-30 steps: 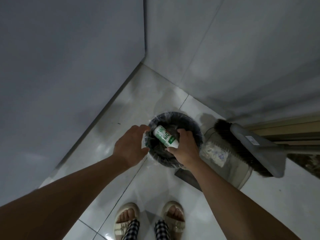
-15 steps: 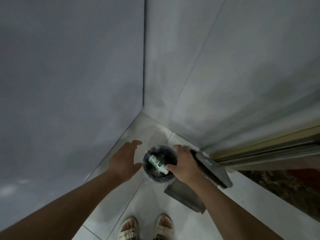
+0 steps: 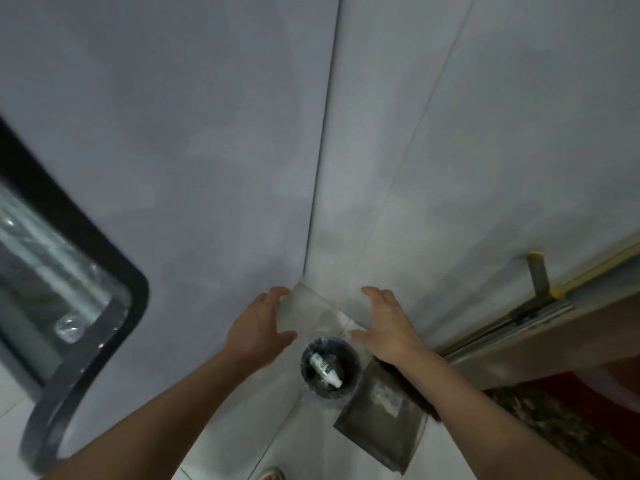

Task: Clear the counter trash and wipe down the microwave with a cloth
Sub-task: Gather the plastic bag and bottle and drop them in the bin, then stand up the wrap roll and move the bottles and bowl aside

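A small round dark trash bin (image 3: 305,362) lined with a black bag stands on the floor in the corner of two grey walls. A white and green bottle (image 3: 324,369) lies on top of the rubbish inside it. My left hand (image 3: 258,326) hovers above and to the left of the bin, fingers relaxed and holding nothing. My right hand (image 3: 386,323) hovers above and to the right of it, also spread and holding nothing. The microwave and a cloth are out of view.
A grey dustpan (image 3: 382,415) lies on the floor right of the bin, partly under my right forearm. A black-framed glass panel (image 3: 62,306) sits low on the left wall. A door track (image 3: 533,313) and dark patterned flooring (image 3: 554,420) lie at right.
My right hand let go of the bottle, which now lies in the bin. Both hands rose away from the bin as the camera pulled up and back.
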`<state>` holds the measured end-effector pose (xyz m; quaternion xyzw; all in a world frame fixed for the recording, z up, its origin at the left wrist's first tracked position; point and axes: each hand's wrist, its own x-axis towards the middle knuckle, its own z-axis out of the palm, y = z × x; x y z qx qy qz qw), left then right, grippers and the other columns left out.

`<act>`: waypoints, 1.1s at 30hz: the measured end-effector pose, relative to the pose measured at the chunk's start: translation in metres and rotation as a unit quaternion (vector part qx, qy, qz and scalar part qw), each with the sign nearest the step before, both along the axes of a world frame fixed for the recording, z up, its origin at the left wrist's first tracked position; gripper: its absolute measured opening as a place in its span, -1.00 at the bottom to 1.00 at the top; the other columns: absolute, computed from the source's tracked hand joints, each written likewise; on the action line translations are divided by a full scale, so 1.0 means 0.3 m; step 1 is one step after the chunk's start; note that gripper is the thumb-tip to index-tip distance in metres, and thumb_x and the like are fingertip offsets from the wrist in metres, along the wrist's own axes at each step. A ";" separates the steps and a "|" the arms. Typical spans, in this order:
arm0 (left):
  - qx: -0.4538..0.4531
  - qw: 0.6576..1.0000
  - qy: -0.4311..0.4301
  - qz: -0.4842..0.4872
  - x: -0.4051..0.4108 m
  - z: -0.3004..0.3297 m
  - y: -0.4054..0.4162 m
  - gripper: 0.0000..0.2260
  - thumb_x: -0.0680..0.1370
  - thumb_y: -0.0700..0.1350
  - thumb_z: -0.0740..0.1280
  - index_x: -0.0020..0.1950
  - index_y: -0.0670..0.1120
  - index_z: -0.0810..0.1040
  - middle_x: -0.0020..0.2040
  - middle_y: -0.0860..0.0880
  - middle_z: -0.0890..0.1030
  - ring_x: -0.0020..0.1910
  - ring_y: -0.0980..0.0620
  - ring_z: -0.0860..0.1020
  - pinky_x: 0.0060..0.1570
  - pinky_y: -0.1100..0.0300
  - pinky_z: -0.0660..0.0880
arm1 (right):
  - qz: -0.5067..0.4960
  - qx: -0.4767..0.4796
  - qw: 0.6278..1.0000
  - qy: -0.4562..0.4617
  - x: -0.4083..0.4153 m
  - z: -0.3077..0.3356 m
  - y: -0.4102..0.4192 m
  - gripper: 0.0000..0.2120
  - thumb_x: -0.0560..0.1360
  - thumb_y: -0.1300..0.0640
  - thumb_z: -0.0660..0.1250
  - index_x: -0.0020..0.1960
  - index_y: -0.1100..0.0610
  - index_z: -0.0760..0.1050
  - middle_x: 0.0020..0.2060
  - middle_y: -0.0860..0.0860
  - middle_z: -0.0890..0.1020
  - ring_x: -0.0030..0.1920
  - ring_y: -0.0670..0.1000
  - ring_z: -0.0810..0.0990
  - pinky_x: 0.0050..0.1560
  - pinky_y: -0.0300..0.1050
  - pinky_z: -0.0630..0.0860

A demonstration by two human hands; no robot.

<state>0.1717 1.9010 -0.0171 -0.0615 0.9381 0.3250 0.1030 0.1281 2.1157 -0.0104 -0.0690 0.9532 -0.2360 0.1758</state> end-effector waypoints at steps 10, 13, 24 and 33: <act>-0.018 0.990 0.027 0.136 0.358 0.250 -0.030 -0.37 0.43 -0.03 0.46 0.42 0.02 0.24 0.30 -0.06 0.44 0.21 -0.02 0.48 0.19 0.04 0.47 | 0.138 -0.033 0.990 0.015 0.201 0.226 -0.097 -0.14 0.39 -0.05 0.45 0.51 0.07 0.02 0.41 0.05 0.15 0.43 0.05 0.17 0.37 -0.12 0.23; -0.015 0.981 0.041 0.188 0.484 0.293 -0.057 -0.36 0.41 -0.03 0.48 0.41 0.03 0.27 0.28 -0.05 0.46 0.18 0.00 0.48 0.18 0.06 0.46 | 0.177 -0.040 0.983 0.032 0.275 0.274 -0.160 -0.12 0.36 -0.04 0.48 0.50 0.08 0.04 0.41 0.07 0.17 0.43 0.06 0.18 0.39 -0.11 0.23; -0.022 0.942 0.056 0.330 0.964 0.429 -0.302 -0.35 0.42 -0.02 0.47 0.43 0.01 0.24 0.32 -0.07 0.46 0.23 -0.04 0.48 0.19 0.05 0.49 | 0.326 -0.043 0.943 0.040 0.584 0.434 -0.537 -0.12 0.33 -0.03 0.52 0.47 0.09 0.09 0.36 0.09 0.21 0.37 0.08 0.28 0.31 -0.12 0.30; -0.036 0.893 0.057 0.444 1.400 0.504 -0.706 -0.36 0.43 -0.02 0.46 0.42 0.03 0.23 0.31 -0.04 0.46 0.19 -0.01 0.49 0.13 0.08 0.51 | 0.421 -0.060 0.904 0.032 0.917 0.527 -1.028 -0.09 0.36 -0.01 0.50 0.52 0.05 0.02 0.47 0.06 0.13 0.45 0.06 0.19 0.39 -0.04 0.23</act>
